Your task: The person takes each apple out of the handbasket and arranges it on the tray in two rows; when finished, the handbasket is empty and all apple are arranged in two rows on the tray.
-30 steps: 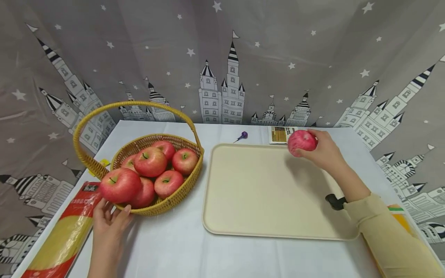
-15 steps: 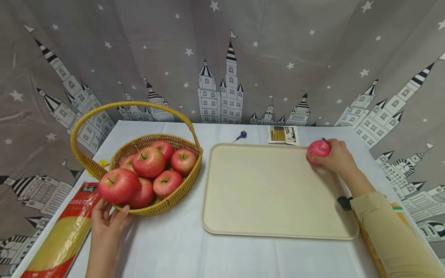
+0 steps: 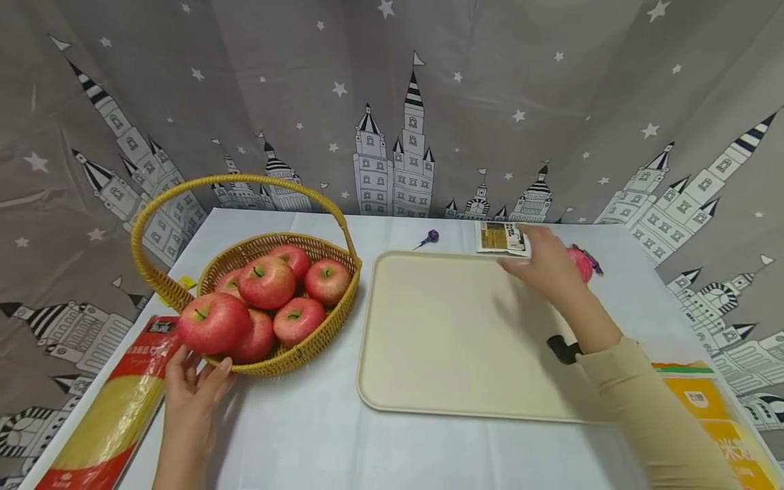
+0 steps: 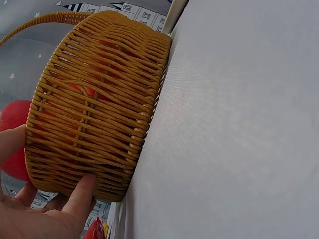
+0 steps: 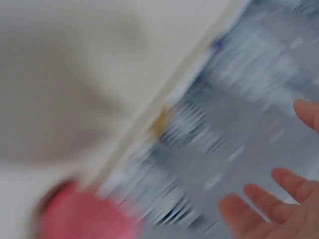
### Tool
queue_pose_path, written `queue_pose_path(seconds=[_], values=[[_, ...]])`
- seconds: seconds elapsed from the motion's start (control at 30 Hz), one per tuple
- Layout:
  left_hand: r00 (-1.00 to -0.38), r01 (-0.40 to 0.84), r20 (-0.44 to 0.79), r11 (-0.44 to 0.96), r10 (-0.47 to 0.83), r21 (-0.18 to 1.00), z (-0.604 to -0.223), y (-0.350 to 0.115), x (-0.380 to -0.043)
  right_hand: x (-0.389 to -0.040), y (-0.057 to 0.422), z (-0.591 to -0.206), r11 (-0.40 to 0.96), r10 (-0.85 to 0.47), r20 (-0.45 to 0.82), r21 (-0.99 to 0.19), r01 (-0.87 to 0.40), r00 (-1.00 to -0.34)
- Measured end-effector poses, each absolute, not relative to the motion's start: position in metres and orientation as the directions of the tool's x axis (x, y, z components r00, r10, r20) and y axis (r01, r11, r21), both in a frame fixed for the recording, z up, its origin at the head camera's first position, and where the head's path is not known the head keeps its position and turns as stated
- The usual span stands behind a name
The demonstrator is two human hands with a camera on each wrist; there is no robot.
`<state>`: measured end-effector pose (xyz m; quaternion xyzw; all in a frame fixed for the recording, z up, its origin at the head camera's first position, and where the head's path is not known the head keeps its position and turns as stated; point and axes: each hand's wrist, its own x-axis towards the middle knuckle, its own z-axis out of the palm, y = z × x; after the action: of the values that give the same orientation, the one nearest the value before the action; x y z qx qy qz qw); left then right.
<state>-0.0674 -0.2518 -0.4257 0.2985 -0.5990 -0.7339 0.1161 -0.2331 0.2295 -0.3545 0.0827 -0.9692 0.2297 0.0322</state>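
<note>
My left hand (image 3: 192, 391) holds the near left end of a yellow woven basket (image 3: 309, 350), its fingers spread against the wickerwork. The same basket (image 4: 94, 114) fills much of the left wrist view, standing on the white cloth. Several red apples (image 3: 266, 282) are heaped in it, the nearest apple (image 3: 214, 323) bulging over the rim just above the hand. My right hand (image 3: 542, 269) is over the tray's far right part, holding nothing. Its fingers (image 5: 237, 211) are spread apart in the right wrist view. Partly hidden behind that hand is a round pink-red fruit (image 3: 580, 264).
A cream tray (image 3: 429, 340) lies mid-table. Beyond it are a small printed packet (image 3: 499, 237) and a little purple item (image 3: 431, 237). A red and yellow packet (image 3: 110, 408) lies left, an orange bag (image 3: 704, 401) right. A castle-print curtain (image 3: 294, 88) hangs behind.
My right hand carried the pink-red fruit to the right, let it go near the tray's far right corner and has moved back left. The left hand stays at the basket.
</note>
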Motion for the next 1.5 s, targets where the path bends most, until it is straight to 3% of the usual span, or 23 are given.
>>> queue_pose_path(seconds=[0.23, 0.5, 0.8, 1.0, 1.17, 1.37, 1.5], values=[[-0.814, -0.144, -0.269, -0.27, -0.514, 0.952, -0.428, -0.251, -0.069, -0.209, 0.117, -0.343, 0.634, -0.44, 0.136, -0.652, -0.415, -0.887], [-0.848, -0.094, -0.213, -0.258, -0.486, 0.962, -0.436, -0.253, -0.07, -0.2, -0.014, -0.346, 0.487, -0.669, 0.21, -0.6, -0.634, -0.713], [-0.826, -0.16, -0.28, -0.273, -0.489, 0.949, -0.431, -0.249, -0.069, -0.218, -0.095, -0.354, 0.611, -0.643, 0.113, -0.522, -0.595, -0.758], [-0.837, -0.11, -0.242, -0.283, -0.491, 0.953, -0.431, -0.251, -0.068, -0.223, -0.104, -0.358, 0.649, -0.64, 0.142, -0.427, -0.629, -0.756], [-0.838, -0.125, -0.246, -0.267, -0.486, 0.955, -0.432, -0.253, -0.067, -0.213, -0.082, -0.348, 0.594, -0.63, 0.21, -0.49, -0.638, -0.748], [-0.824, -0.171, -0.272, -0.239, -0.498, 0.956, -0.435, -0.255, -0.068, -0.189, -0.011, -0.325, 0.404, -0.627, 0.369, -0.6, -0.691, -0.687], [-0.815, -0.186, -0.278, -0.225, -0.509, 0.957, -0.433, -0.255, -0.067, -0.192, 0.056, -0.323, 0.348, -0.54, 0.435, -0.664, -0.661, -0.721]])
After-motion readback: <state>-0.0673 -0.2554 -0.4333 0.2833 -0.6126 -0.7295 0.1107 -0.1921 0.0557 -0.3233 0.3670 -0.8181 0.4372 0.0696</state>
